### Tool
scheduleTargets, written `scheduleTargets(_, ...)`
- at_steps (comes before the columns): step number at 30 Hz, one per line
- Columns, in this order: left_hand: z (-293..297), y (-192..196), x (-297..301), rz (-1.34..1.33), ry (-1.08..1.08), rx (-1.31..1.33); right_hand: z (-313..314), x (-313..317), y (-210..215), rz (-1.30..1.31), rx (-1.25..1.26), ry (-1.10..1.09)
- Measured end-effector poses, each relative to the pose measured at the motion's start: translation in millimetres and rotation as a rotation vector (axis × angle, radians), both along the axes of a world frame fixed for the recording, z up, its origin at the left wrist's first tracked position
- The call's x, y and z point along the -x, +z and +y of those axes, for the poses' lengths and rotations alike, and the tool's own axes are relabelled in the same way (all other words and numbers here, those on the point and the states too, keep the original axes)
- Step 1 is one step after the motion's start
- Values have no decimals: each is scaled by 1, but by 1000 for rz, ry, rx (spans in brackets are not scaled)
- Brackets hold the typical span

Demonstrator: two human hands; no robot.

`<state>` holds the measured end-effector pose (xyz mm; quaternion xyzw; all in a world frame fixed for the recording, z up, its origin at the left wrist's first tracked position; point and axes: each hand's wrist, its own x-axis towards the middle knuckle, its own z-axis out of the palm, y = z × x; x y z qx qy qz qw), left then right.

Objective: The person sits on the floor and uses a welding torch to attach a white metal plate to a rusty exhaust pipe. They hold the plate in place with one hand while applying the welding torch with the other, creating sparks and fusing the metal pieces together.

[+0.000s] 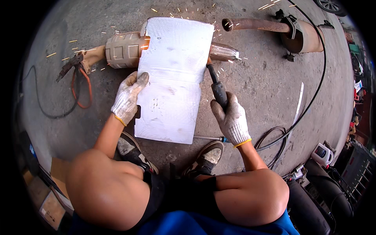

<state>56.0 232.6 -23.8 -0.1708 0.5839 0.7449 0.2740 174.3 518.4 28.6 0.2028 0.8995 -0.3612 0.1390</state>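
My left hand (129, 96), in a white knit glove with a yellow cuff, grips the left edge of a creased white cardboard sheet (170, 92). My right hand (232, 119), gloved alike, is wrapped round the black handle of a welding torch (218, 92). Its neck runs up to the sheet's right edge; the tip is hidden. Behind the cardboard lies an exhaust pipe section, with a ribbed tan casing (122, 50) on the left and a braided flexible pipe (224, 52) on the right. Sparks fly around it, and orange light shows at the casing.
A clamp (71, 65) with an orange cable (90, 92) grips the pipe's left end. A rusty muffler (305, 37) lies at the far right. The black torch cable (322, 74) curves down to coils by my right knee. A screwdriver (224, 139) lies near my right shoe (209, 154).
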Motion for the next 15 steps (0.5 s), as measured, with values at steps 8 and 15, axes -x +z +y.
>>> scheduleTargets(8,-5,-6,-1,-3,-24,4,-1,0,1,31,-38,3)
scheduleTargets(15,-5,-7,-1,-11,-5,-1,-1,0,3,34,-41,12)
